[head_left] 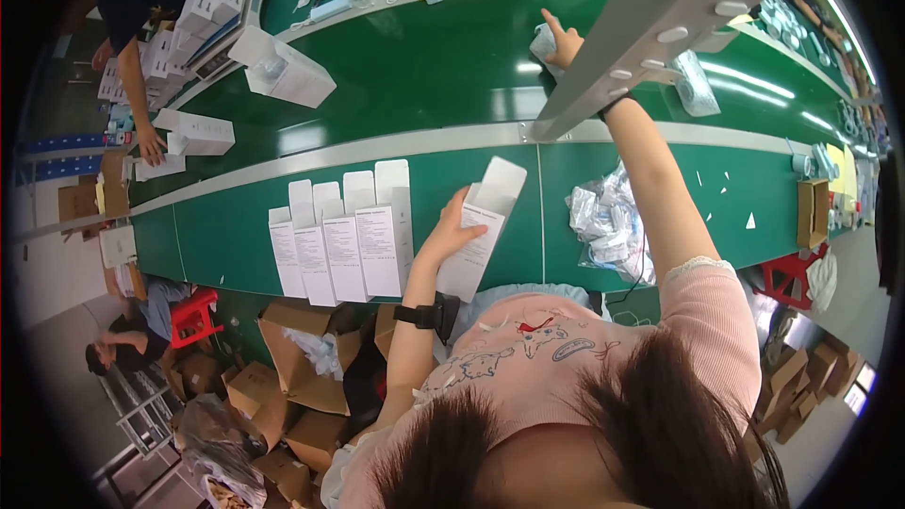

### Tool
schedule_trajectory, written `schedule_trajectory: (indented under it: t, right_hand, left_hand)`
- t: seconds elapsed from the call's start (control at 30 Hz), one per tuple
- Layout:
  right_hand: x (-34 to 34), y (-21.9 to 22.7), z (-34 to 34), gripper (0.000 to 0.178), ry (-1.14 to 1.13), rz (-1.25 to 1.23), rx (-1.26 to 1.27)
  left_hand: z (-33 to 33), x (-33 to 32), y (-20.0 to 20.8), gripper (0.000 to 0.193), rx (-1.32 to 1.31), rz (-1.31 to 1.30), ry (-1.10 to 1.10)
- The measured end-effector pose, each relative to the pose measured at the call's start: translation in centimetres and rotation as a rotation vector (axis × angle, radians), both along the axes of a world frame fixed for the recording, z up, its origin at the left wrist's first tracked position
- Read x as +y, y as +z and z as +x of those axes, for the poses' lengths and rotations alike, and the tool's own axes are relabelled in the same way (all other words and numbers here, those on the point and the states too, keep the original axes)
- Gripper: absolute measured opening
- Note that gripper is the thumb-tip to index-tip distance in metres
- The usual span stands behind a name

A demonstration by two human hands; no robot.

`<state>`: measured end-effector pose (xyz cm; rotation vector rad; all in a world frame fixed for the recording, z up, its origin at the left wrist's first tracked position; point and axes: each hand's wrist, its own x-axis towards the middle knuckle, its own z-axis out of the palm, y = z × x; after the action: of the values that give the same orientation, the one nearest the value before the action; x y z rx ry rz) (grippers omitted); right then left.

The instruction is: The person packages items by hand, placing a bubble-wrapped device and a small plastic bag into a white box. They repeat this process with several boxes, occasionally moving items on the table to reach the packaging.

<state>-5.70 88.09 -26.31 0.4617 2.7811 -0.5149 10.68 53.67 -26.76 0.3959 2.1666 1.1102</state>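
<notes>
My left hand [453, 232] is closed around a white carton [468, 250] that leans to the right at the table's near edge. The carton's top flap stands up. My right arm stretches far across to the green conveyor belt, partly behind a grey metal post. There my right hand [565, 44] has a finger stretched out, beside a clear plastic-wrapped item [542, 41]; the post hides part of this hand, and whether it touches the item is unclear. Left of my left hand, several white cartons [341, 250] stand in a row with raised flaps.
A pile of small bagged parts [608, 221] lies on the table at right. Beyond the metal post [650, 28], another wrapped item [696, 85] rests on the belt. An open white carton [283, 68] sits farther left, near a co-worker's hand [151, 144] at other cartons.
</notes>
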Motion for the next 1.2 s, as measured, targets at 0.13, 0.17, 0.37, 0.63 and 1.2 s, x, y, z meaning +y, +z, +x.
schedule_trajectory:
  t: [0.13,0.17,0.37,0.63,1.2]
  right_hand:
    - [6.2,1.9,7.9,0.061,-0.277,-0.416,0.278]
    - [7.4,2.2,10.0,0.057,-0.359,-0.558,0.372]
    - [5.5,9.7,22.5,0.032,-0.871,-1.969,0.611]
    - [-6.8,13.0,20.7,0.038,-0.996,-1.393,1.325]
    - [-1.1,5.3,25.6,0.053,-0.267,-0.239,0.943]
  left_hand:
    - [-0.8,3.6,6.1,0.086,-0.121,0.338,0.185]
    - [-1.0,4.1,7.3,0.085,-0.055,0.402,0.159]
    - [-1.8,8.8,11.5,0.080,0.513,0.241,-0.171]
    - [2.5,12.8,7.9,0.072,0.359,0.241,0.104]
    - [3.1,9.8,6.8,0.075,0.726,0.561,0.163]
